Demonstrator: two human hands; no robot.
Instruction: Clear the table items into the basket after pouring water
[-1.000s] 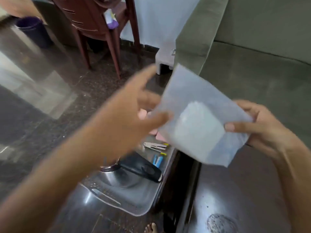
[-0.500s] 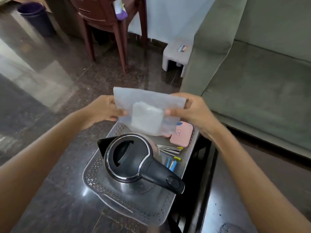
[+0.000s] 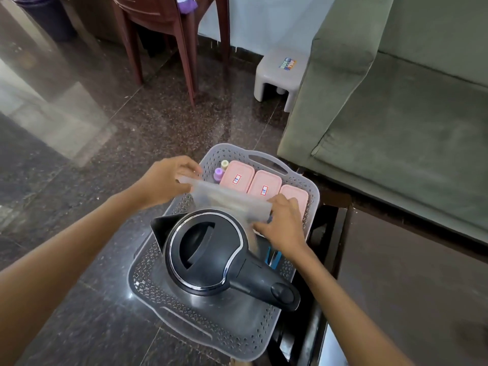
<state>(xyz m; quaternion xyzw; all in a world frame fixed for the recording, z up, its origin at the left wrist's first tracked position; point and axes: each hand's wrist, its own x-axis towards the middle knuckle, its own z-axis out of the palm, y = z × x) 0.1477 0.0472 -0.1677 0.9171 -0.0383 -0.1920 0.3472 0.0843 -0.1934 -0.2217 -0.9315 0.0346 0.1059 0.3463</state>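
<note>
A grey perforated basket sits on the dark floor beside the table. Inside it stands a black and steel electric kettle, with three pink lidded boxes and two small bottles behind it. I hold a translucent plastic pouch low in the basket, between the kettle and the boxes. My left hand pinches its left corner and my right hand grips its right end. Small blue items lie under my right wrist.
The dark table edge runs along the right. A green sofa stands behind it, with a small grey stool next to the sofa. A brown chair stands at the back. Polished floor spreads to the left.
Both hands have lowered the pouch from in front of my face down into the basket behind the kettle. The view has tilted to show the pink boxes.
</note>
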